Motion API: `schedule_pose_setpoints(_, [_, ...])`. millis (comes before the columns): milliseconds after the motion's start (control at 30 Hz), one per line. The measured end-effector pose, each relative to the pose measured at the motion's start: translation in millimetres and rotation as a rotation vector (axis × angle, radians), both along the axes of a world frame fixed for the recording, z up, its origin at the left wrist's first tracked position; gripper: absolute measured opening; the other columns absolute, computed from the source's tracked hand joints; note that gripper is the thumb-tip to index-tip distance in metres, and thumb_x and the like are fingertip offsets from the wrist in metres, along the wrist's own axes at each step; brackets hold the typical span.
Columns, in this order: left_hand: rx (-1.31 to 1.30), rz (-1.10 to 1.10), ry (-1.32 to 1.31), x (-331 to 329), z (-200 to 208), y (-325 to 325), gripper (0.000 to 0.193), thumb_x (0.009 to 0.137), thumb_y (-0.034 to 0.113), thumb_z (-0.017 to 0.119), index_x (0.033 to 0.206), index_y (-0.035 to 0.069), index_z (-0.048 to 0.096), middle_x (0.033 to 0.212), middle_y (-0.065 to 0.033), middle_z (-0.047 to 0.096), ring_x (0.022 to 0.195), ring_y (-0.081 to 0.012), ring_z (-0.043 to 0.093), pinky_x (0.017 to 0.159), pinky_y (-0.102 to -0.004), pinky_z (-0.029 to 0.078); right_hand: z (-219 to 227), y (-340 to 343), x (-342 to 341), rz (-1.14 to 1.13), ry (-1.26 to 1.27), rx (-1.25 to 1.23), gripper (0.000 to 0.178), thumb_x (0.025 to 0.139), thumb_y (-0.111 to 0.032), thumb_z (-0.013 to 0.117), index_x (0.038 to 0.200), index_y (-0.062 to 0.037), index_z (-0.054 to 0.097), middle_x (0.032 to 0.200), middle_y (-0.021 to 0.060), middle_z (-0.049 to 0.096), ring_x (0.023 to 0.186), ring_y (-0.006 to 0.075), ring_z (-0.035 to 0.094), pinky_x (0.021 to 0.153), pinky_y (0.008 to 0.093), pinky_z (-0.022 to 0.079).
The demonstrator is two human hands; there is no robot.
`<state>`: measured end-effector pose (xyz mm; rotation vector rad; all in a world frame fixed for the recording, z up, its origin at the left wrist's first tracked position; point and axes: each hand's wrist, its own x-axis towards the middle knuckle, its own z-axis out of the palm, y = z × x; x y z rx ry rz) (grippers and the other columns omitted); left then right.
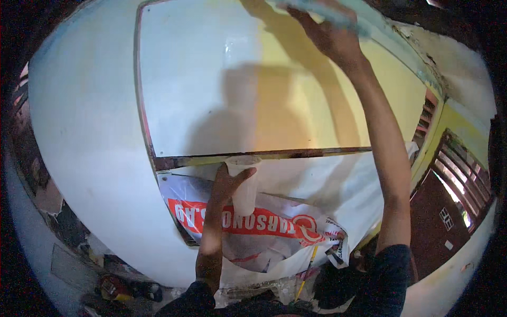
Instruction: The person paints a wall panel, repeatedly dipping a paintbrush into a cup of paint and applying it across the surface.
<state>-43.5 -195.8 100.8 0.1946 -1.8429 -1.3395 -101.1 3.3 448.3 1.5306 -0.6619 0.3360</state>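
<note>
My left hand (231,185) is closed around a tall whitish plastic cup (244,190), held upright in front of the panel's lower edge. What is inside the cup cannot be made out. Raised high, my right hand (335,39) is at the upper edge of a wall panel (185,79). A pale blue, blurred shape crosses its fingers, and I cannot make out what it grips. The panel is whitish blue on its left part and yellow on its right. Shadows of my head and right arm fall across it.
A printed banner sheet (264,248) in white, grey and red hangs below the panel, upside down and creased. On the right are a dark red door (435,227) and a slatted opening (462,169). Clutter (119,288) lies at the lower left.
</note>
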Motion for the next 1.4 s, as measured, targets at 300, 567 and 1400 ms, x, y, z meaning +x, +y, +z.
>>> schedule_pose_setpoints(300, [0.047, -0.096, 0.039, -1.5, -1.9, -4.3, 0.061, 0.074, 0.04, 0.081, 0.116, 0.001, 0.061, 0.113, -0.0138, 0.066, 0.103, -0.0256, 0.064, 0.092, -0.0395, 0.049, -69.5, -12.3, -32.5, -0.191, -0.261, 0.211, 0.041, 0.08, -0.006, 0.061, 0.119, -0.0176, 0.063, 0.121, 0.0071, 0.063, 0.109, 0.0275, 0.062, 0.092, 0.0344, 0.053])
schedule_pose_setpoints(567, [0.106, -0.114, 0.013, 4.8, 6.5, 3.9, 0.061, 0.073, 0.04, 0.081, 0.115, 0.0, 0.062, 0.111, -0.0146, 0.067, 0.102, -0.0266, 0.064, 0.09, -0.0385, 0.05, -29.1, -24.4, -17.2, 0.059, -0.311, 0.051, 0.022, 0.086, -0.011, 0.064, 0.108, -0.0134, 0.067, 0.109, 0.007, 0.067, 0.1, 0.0252, 0.065, 0.088, 0.0338, 0.052])
schedule_pose_setpoints(1400, [0.08, -0.114, 0.048, 1.2, 7.1, 8.7, 0.049, 0.076, 0.033, 0.08, 0.112, 0.003, 0.065, 0.109, -0.012, 0.068, 0.101, -0.0234, 0.065, 0.09, -0.0367, 0.05, -2.9, 3.9, 25.2, 0.002, -0.414, -0.08, 0.018, 0.09, -0.013, 0.065, 0.096, 0.0038, 0.065, 0.09, 0.0163, 0.069, 0.08, 0.0218, 0.069, 0.074, 0.0372, 0.057])
